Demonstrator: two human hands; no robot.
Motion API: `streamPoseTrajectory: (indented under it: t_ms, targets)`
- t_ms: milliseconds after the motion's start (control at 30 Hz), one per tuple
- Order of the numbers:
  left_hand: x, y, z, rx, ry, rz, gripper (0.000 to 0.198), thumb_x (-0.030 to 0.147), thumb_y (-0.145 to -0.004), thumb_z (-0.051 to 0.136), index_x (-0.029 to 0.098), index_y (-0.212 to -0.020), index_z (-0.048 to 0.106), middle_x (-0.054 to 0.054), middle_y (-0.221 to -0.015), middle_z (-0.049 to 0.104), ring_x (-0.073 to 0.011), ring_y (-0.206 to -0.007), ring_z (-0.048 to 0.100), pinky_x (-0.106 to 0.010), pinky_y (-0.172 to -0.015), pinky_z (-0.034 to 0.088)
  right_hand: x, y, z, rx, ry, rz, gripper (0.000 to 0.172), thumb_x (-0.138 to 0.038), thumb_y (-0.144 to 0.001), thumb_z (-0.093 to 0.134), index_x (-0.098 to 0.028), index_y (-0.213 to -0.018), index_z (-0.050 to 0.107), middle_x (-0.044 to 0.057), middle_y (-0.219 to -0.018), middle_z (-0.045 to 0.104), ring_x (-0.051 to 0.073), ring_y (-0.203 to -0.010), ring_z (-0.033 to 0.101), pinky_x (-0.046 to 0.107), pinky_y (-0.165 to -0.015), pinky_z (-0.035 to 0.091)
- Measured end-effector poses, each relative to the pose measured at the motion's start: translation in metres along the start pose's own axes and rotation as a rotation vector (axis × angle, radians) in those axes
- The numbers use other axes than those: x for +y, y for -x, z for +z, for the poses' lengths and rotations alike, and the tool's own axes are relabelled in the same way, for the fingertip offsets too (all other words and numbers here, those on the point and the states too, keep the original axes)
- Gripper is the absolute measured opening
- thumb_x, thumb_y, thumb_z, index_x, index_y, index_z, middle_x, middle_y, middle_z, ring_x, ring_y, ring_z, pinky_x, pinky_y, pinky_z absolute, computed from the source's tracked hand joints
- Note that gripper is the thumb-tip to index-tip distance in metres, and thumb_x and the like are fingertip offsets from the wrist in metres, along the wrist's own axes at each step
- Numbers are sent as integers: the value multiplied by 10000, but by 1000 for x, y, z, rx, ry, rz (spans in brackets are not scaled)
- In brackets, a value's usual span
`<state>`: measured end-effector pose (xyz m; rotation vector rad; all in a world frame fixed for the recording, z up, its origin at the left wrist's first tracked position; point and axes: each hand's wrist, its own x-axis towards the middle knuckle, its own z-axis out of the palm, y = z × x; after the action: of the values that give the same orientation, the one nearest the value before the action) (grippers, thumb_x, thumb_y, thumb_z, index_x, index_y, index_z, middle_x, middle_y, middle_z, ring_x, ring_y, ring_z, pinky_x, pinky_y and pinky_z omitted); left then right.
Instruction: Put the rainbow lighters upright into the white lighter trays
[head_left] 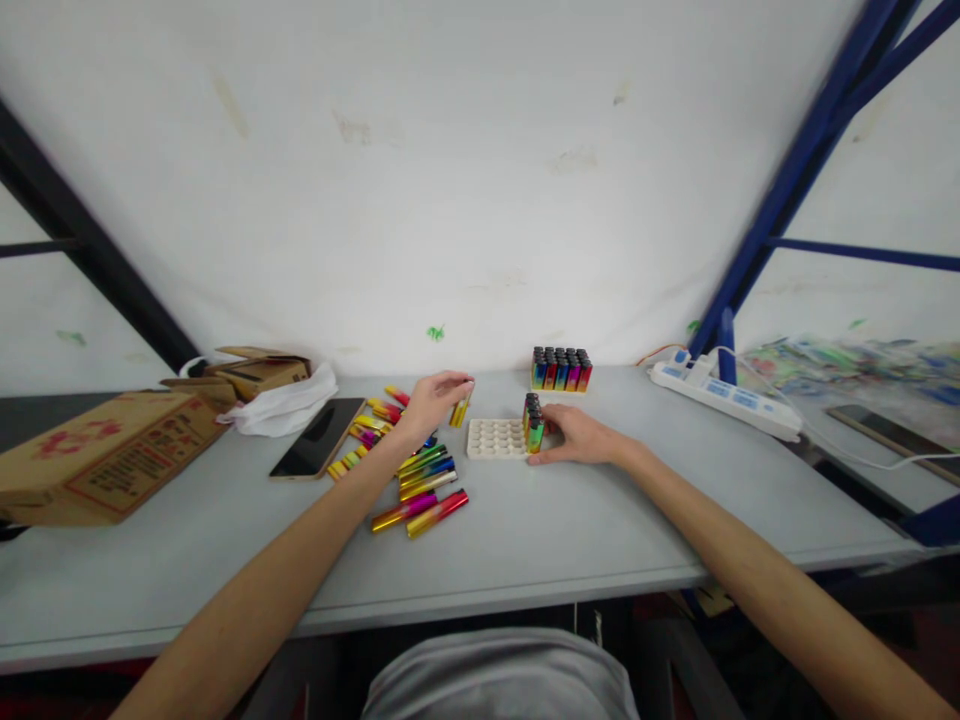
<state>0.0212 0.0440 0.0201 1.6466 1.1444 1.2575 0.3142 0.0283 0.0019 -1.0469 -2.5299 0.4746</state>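
A gold-and-yellow lighter [461, 409] hangs from the pinched fingers of my left hand [433, 402], just left of and above a white tray. The white tray [495, 440] has rows of round holes. A short column of lighters [533, 422], dark tops up and green at the front, stands upright in its right end. My right hand [576, 434] closes around that end, thumb at the near corner and fingers beside the standing lighters. Under and beside my left forearm lies a loose pile of shiny coloured lighters [427, 478], partly hidden by the arm.
Against the wall stands a filled block of lighters [561, 370]. A phone [319, 438], a white plastic bag [289, 403] and cardboard boxes [142, 445] are at the left. At the right lies a white power strip [724, 398] with cables, near a blue metal frame [787, 170].
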Motion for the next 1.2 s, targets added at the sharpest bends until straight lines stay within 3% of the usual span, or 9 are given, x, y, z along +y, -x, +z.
streamPoseTrajectory:
  t_ms: [167, 267, 400, 467, 533, 633, 700, 1000, 1200]
  targets:
    - [23, 15, 4, -9, 325, -59, 480, 515, -812, 791, 201, -1137, 630, -15, -804, 701, -117, -580, 619, -221, -512, 461, -2, 1, 0, 2, 5, 10, 662, -662, -742, 805, -131, -1104, 649, 91, -977, 682, 223, -807, 598, 323, -721, 454]
    - [33, 22, 6, -51, 422, -97, 426, 520, -848, 755, 268, -1134, 567, 64, -720, 593, -57, -435, 448, -163, -405, 312, 0, 2, 0, 3, -18, 7, 668, -655, -742, 809, -129, -1120, 646, 93, -996, 684, 220, -812, 597, 322, -726, 457]
    - [39, 26, 8, -72, 439, -150, 384, 494, -864, 732, 288, -1135, 554, 83, -667, 521, -35, -406, 308, -138, -405, 145, 1, 1, 0, -1, -19, 1, 668, -666, -745, 802, -133, -1115, 644, 91, -993, 681, 218, -810, 596, 323, -729, 459]
    - [40, 25, 7, -84, 442, -183, 350, 510, -883, 677, 252, -1098, 580, 73, -637, 504, -44, -409, 296, -152, -411, 152, 1, 1, 0, -2, -4, 2, 680, -678, -741, 799, -131, -1116, 647, 91, -983, 678, 216, -800, 593, 322, -722, 455]
    - [41, 23, 7, -119, 456, -247, 349, 543, -903, 589, 197, -945, 603, 68, -578, 439, -55, -407, 274, -172, -409, 170, 0, 1, 0, -4, 1, 2, 689, -679, -736, 803, -129, -1120, 648, 85, -962, 671, 210, -784, 585, 315, -707, 448]
    - [40, 22, 5, -179, 474, -338, 409, 532, -899, 501, 191, -672, 492, 81, -519, 283, -61, -398, 210, -193, -405, 158, 0, 1, 0, 0, -13, 3, 683, -670, -734, 808, -127, -1115, 645, 80, -951, 667, 209, -778, 583, 312, -699, 446]
    - [39, 22, 4, -214, 484, -345, 419, 512, -885, 466, 206, -604, 414, 82, -515, 232, -66, -400, 182, -199, -407, 145, -1, 1, 0, 0, -20, 10, 676, -668, -736, 807, -128, -1108, 643, 87, -968, 671, 217, -791, 590, 318, -707, 450]
    - [35, 24, 7, -268, 431, -312, 314, 403, -831, 397, 222, -577, 349, 77, -535, 201, -79, -415, 133, -209, -403, 134, -2, 1, -1, -5, -17, 11, 652, -645, -747, 809, -129, -1108, 644, 100, -1004, 686, 230, -823, 606, 327, -722, 456]
    - [29, 23, 11, -211, 326, -253, 267, 359, -804, 434, 219, -588, 363, 81, -528, 231, -68, -408, 139, -199, -405, 128, 0, 1, 1, -4, -15, 15, 644, -659, -743, 806, -136, -1082, 640, 89, -971, 675, 227, -812, 604, 324, -719, 459]
